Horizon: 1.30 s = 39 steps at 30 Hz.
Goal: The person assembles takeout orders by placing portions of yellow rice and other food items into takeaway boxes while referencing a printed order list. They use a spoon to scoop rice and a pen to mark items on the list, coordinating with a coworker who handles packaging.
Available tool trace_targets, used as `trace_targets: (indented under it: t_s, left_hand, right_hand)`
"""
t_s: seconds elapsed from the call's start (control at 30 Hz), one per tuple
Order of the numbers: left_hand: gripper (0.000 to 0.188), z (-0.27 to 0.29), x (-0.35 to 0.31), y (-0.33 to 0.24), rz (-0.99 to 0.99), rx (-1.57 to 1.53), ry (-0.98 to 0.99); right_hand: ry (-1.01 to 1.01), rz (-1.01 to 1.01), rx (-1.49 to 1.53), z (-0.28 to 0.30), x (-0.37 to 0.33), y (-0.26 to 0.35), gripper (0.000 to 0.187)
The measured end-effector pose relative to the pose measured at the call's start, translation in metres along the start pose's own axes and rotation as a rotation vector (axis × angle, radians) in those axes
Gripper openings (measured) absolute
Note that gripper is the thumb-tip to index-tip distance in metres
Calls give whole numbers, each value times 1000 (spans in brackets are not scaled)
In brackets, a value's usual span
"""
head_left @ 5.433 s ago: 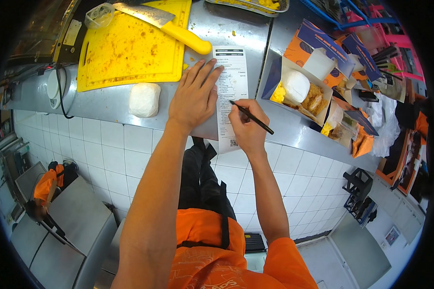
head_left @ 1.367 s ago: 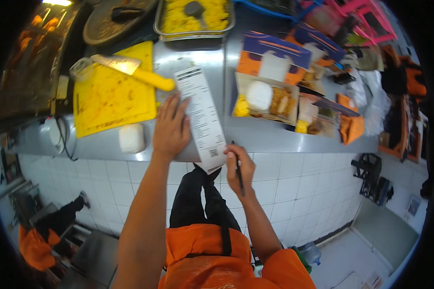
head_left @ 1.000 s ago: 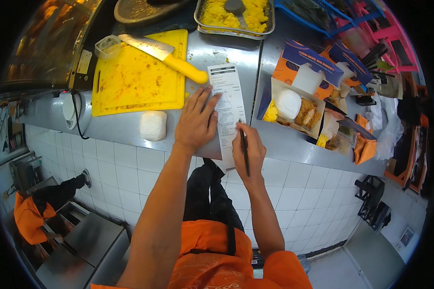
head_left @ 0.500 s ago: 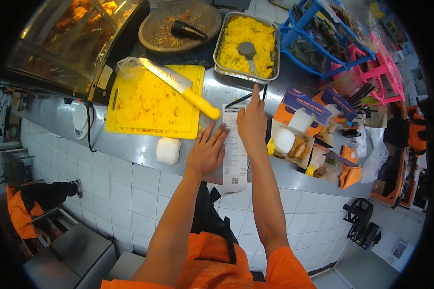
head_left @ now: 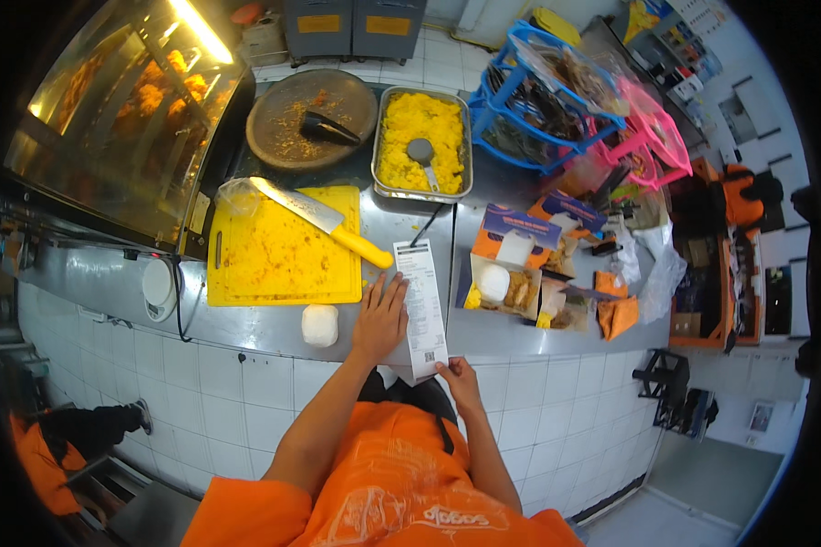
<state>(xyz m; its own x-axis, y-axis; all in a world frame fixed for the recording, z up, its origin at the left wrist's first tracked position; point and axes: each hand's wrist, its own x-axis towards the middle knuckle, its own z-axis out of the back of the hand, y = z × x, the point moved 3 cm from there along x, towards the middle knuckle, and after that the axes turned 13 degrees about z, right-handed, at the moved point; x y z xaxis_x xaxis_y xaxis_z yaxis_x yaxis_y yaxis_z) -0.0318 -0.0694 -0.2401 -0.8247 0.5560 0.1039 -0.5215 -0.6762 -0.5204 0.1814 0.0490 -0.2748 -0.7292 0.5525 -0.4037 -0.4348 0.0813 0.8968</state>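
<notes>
A long printed paper receipt (head_left: 422, 305) lies over the front edge of the steel counter. My right hand (head_left: 461, 383) pinches its lower right corner between thumb and fingers. Flat beside the receipt's left edge rests my left hand (head_left: 380, 319), fingers stretched out, fingertips touching the paper's side. Just beyond the left fingers is the yellow handle of a large knife (head_left: 315, 217), whose blade lies across a stained yellow cutting board (head_left: 283, 269). A white rounded block (head_left: 319, 325), apparently wrapped, sits left of my left hand.
Right of the receipt stand open food boxes (head_left: 511, 239) with white and fried food. Behind are a metal tray (head_left: 468, 155) of yellow rice with a scoop (head_left: 420, 151), a stone mortar (head_left: 269, 118), blue racks (head_left: 511, 150) and a lit glass warmer (head_left: 109, 128). A kitchen scale (head_left: 159, 287) stands left.
My right hand has drawn back from pointing near the rice tray and now grips the receipt's bottom corner. My left hand stays by the paper's left edge. The view has tilted up.
</notes>
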Motion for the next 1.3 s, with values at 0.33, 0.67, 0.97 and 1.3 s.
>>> trace_targets:
  t_s: [0.33,0.67,0.97,1.3]
  left_hand:
    - [50,-5,7,-13,-163,67,199]
    - [108,14,-4,-23,-270,162,454]
    - [120,10,9,-29,-232,207,561]
    - [123,2,5,-21,-244,241,543]
  right_hand:
    - [361,-43,103,-11,-29,4,28]
    - [345,-69,365,-49,-37,-44,34]
    - [262,-136,762,-72,-26,-83,26]
    - [278,196,-423,-33,-16,-55,21]
